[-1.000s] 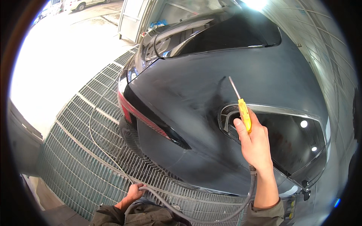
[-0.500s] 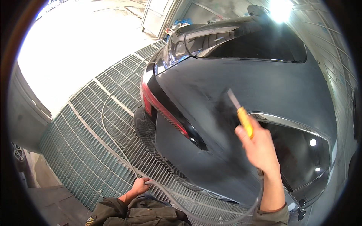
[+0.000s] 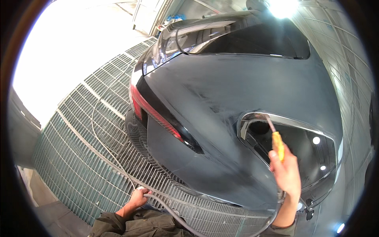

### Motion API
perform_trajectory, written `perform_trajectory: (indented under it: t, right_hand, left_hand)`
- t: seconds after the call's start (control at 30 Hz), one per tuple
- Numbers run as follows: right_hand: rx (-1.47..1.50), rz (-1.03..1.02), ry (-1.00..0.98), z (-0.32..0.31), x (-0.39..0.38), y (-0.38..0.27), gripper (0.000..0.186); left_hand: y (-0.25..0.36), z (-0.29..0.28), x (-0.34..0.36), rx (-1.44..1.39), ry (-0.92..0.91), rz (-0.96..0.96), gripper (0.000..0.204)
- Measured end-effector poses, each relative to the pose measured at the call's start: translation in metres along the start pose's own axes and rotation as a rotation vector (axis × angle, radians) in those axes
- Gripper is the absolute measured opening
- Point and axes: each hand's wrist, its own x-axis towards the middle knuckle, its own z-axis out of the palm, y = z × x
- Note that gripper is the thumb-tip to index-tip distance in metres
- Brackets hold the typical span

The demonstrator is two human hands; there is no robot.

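Observation:
My right hand [image 3: 286,173] is closed round a yellow air blow gun [image 3: 278,147] with a slim metal nozzle. The nozzle tip is by the chrome trim [image 3: 290,119] of the car's small rear side window; whether it touches I cannot tell. A grey hose [image 3: 179,219] loops from below my right wrist to my left hand [image 3: 139,197], which grips it low at the left. The car's rear side panel [image 3: 237,83] has a dull grey sanded look with darker smudges. The lower end of the blow gun is hidden in my palm.
A red tail light [image 3: 158,114] lies at the car's rear corner. The floor is metal grating [image 3: 85,158], with a thin hose [image 3: 94,122] across it. A bright lamp [image 3: 283,7] shines beyond the dark rear window [image 3: 260,37]. Ribbed wall panels [image 3: 343,51] rise at the right.
My right hand has moved with the blow gun from above the grey panel down and right to the window trim. The view has shifted slightly. My left hand keeps its grip on the hose.

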Motion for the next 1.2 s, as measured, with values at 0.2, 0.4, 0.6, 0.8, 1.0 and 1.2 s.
perform_trajectory:
  t: [0.2,0.4,0.6,0.8,1.0,1.2]
  right_hand:
    - [-0.097,-0.018,-0.165,0.045,-0.008,0.006,0.062]
    - [-0.349,-0.215,-0.407,0.123,-0.035,0.016,0.07]
    - [-0.387,-0.414,-0.264,0.157,-0.02,-0.012,0.067]
    - [-0.368,-0.531,-0.215,0.191,0.025,-0.068,0.058]
    - [-0.229,-0.574,-0.151,0.22,0.066,-0.134,0.045]
    - [-0.133,-0.431,-0.18,0.238,0.065,-0.134,0.047]
  left_hand:
    - [-0.005,-0.009,0.004,0.092,-0.064,-0.043,0.037]
    - [-0.009,-0.031,-0.002,0.116,-0.028,-0.065,0.04]
    - [-0.017,-0.033,-0.011,0.12,-0.012,-0.167,0.04]
    - [-0.035,-0.032,-0.02,0.049,0.099,-0.183,0.032]
    - [-0.047,-0.056,-0.035,0.027,0.191,-0.271,0.034]
    - [-0.095,-0.057,-0.05,0.062,0.28,-0.236,0.031]
